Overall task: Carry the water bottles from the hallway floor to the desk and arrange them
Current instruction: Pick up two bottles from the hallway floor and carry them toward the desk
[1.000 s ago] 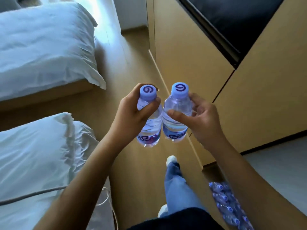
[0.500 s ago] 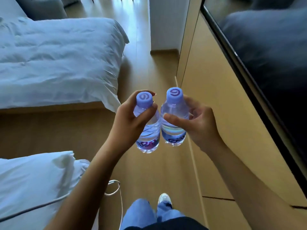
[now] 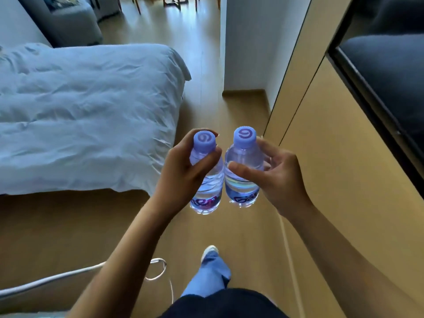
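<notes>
Two small clear water bottles with purple caps are held upright, side by side, in front of me above the wooden floor. My left hand (image 3: 183, 173) grips the left bottle (image 3: 207, 191) around its neck and shoulder. My right hand (image 3: 278, 177) holds the right bottle (image 3: 243, 180), thumb across its front and fingers behind. The two bottles nearly touch at their bodies. No desk is in sight.
A bed with a white duvet (image 3: 87, 115) fills the left. Wooden cabinet panels (image 3: 332, 157) and a dark screen (image 3: 390, 83) line the right. The wood floor (image 3: 229, 106) runs ahead past a white wall corner (image 3: 243, 42). A white cable (image 3: 158, 269) lies on the floor near my feet.
I have walked forward along the cabinet; the pack of bottles on the floor and the near pillow have dropped out of view. Both hands keep their hold, and more room shows ahead.
</notes>
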Motion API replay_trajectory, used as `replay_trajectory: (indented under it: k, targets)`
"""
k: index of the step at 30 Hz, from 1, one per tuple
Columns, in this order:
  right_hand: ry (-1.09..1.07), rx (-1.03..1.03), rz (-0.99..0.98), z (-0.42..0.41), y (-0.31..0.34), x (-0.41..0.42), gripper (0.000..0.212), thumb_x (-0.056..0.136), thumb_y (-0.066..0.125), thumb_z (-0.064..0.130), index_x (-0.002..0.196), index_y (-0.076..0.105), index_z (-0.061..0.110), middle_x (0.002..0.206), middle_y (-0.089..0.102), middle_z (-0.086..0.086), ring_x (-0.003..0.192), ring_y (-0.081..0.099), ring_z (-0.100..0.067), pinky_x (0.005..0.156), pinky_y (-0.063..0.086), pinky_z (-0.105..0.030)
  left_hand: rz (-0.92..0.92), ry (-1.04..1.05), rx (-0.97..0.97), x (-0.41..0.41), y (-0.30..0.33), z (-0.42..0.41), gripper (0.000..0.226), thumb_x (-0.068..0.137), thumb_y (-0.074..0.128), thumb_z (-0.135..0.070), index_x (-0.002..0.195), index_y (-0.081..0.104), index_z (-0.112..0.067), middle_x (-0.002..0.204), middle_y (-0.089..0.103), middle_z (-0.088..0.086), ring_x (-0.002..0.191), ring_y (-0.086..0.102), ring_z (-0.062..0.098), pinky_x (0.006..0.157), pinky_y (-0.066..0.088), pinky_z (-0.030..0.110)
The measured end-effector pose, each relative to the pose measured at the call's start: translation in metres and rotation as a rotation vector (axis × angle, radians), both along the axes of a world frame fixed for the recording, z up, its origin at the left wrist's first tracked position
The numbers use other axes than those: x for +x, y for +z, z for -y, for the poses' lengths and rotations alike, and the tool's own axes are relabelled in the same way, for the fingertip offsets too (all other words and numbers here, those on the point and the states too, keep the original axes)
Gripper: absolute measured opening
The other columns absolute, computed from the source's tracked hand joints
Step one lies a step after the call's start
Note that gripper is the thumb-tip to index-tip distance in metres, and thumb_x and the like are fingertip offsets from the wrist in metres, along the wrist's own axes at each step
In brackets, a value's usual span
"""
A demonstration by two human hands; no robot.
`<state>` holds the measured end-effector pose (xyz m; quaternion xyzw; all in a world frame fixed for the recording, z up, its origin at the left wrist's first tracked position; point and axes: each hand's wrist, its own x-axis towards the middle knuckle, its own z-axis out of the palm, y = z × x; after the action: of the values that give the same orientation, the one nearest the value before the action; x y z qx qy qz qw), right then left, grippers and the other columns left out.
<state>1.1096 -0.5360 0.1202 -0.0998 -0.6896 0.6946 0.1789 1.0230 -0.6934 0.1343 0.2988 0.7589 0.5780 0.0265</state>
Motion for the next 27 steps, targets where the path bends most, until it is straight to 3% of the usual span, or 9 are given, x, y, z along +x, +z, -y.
replay_trajectory:
  k: [4, 12, 20, 24, 27]
  targets:
    - [0.01, -0.026, -0.01, -0.024, 0.009, -0.092, 0.053, 0.067, 0.083, 0.02, 0.117, 0.069, 0.013, 0.1, 0.077, 0.002, 0.09, 0.074, -0.016, 0.076, 0.056, -0.023, -0.024, -0.012, -0.028, -0.097, 0.013, -0.025, 0.019, 0.088, 0.061, -0.016, 0.105, 0.062, -0.008, 0.09, 0.068, -0.001, 0.086, 0.063, 0.007, 0.081, 0.048, 0.02]
    - [-0.013, -0.017, -0.021, -0.099, 0.0, -0.275, 0.048, 0.066, 0.084, 0.02, 0.112, 0.069, 0.024, 0.097, 0.077, 0.006, 0.087, 0.075, -0.016, 0.073, 0.057, -0.022, 0.009, 0.043, -0.005, -0.279, 0.002, -0.105, 0.022, 0.085, 0.06, -0.014, 0.103, 0.061, -0.001, 0.096, 0.068, 0.006, 0.087, 0.063, 0.008, 0.082, 0.047, 0.019]
    - [0.008, 0.089, -0.038, -0.214, 0.013, -0.485, 0.053, 0.068, 0.079, 0.036, 0.118, 0.063, 0.029, 0.111, 0.074, 0.01, 0.1, 0.072, -0.014, 0.082, 0.059, -0.026, -0.052, 0.052, -0.029, -0.483, 0.014, -0.217, 0.016, 0.086, 0.06, -0.008, 0.102, 0.06, -0.005, 0.092, 0.064, -0.004, 0.083, 0.058, -0.006, 0.078, 0.043, 0.01]
    - [0.045, 0.124, -0.034, -0.258, 0.02, -0.58, 0.058, 0.071, 0.077, 0.034, 0.125, 0.06, 0.021, 0.119, 0.07, 0.005, 0.105, 0.07, -0.012, 0.086, 0.058, -0.028, -0.06, 0.079, -0.038, -0.574, 0.024, -0.256, 0.018, 0.087, 0.06, -0.011, 0.104, 0.059, -0.005, 0.096, 0.065, -0.003, 0.085, 0.059, -0.004, 0.08, 0.043, 0.011]
    - [0.062, 0.119, -0.024, -0.281, 0.019, -0.645, 0.054, 0.071, 0.077, 0.033, 0.122, 0.06, 0.026, 0.116, 0.07, 0.012, 0.103, 0.07, -0.009, 0.084, 0.058, -0.024, -0.041, 0.1, -0.044, -0.637, 0.024, -0.277, 0.02, 0.086, 0.06, -0.014, 0.105, 0.059, -0.007, 0.096, 0.065, -0.002, 0.086, 0.061, 0.004, 0.081, 0.046, 0.016]
